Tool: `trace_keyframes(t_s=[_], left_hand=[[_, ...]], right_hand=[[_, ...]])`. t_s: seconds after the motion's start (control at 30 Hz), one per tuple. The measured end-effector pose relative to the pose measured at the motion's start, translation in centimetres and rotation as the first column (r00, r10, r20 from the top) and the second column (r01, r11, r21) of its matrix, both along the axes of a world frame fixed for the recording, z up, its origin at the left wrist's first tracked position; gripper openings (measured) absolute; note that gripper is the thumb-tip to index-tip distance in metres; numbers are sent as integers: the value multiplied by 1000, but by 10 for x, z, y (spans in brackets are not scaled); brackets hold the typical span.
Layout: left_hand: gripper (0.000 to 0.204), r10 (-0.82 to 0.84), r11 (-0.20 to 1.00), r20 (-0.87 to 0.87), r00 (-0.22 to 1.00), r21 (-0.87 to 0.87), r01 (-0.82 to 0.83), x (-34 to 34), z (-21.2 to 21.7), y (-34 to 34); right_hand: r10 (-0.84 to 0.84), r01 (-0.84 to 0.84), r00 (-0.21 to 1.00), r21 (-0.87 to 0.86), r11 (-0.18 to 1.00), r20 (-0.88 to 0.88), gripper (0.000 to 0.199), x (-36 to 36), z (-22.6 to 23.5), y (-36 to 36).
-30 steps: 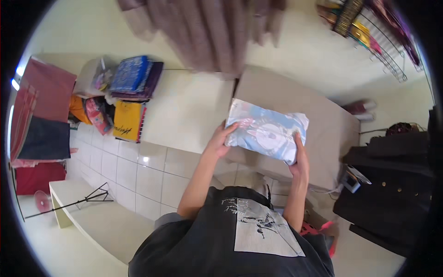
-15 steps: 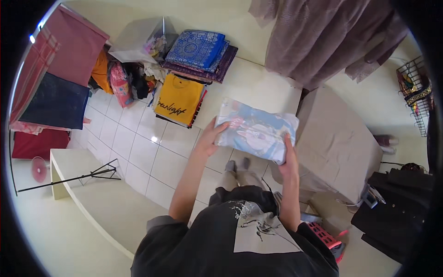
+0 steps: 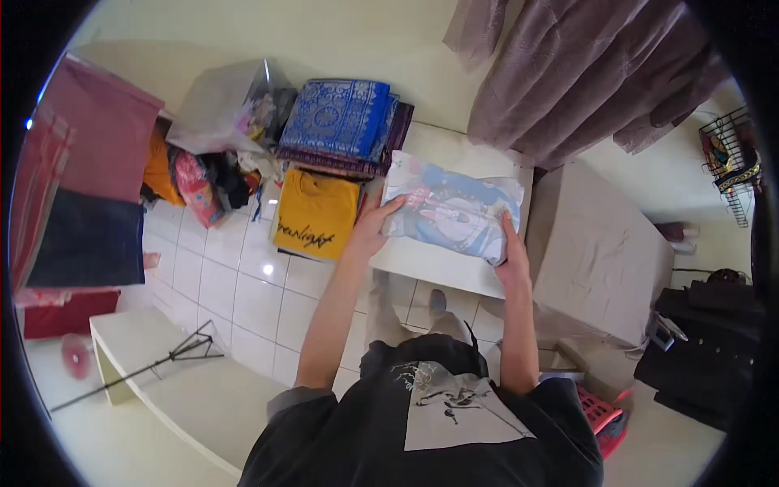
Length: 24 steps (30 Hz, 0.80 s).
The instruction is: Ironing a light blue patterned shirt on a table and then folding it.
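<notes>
A folded light-blue and white printed cloth (image 3: 454,211) is held up in front of me, over a low white bench. My left hand (image 3: 376,227) grips its left end, with the thumb on top. On the right end, my right hand (image 3: 513,256) has its thumb along the upper side and its fingers mostly hidden underneath. Just left of my left hand lies a stack of folded shirts topped by a yellow one (image 3: 318,213). Behind that is a pile of folded blue patterned cloths (image 3: 337,118).
The white bench (image 3: 458,272) runs below the cloth. To its right stands a box-like piece under a beige cover (image 3: 596,252). A clear plastic bin (image 3: 215,109) leans among bags at the back left. A black folding stand (image 3: 174,353) is near a cream table (image 3: 195,394). Brown curtains (image 3: 580,77) hang behind.
The cloth in my hands now lies over the bench, closer to the stacks. My feet have stepped, and the view has shifted so that the bench and stacks sit lower.
</notes>
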State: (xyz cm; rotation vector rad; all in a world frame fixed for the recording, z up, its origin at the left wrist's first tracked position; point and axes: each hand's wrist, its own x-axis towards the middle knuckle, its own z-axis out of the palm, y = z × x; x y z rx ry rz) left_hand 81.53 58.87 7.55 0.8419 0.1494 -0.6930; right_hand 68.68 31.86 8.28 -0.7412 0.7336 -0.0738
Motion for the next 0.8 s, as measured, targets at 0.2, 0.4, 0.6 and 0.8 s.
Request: trace_keyframes(t_s=[0.2,0.4,0.6,0.8], left_hand=[[78,-106,991,18,994,79,105,92,-37,-63],[82,-109,903,401,910,422,-77,127,-154,-98],[83,-224,648,562,796,696,-309,109,-219,-82],[60,-718,286,597,358,722,-630,103,-161,-112]], right_hand=[[-113,113,994,-97,989,5,63,67,-35,-41],[-76,52,994,-286,957,-74,67,118,-158,-85],[-97,-290,932,-877,382,-350,59,129,-187,-67],[-281,-199,945,-976,-91,-167,63,136,-182,-26]])
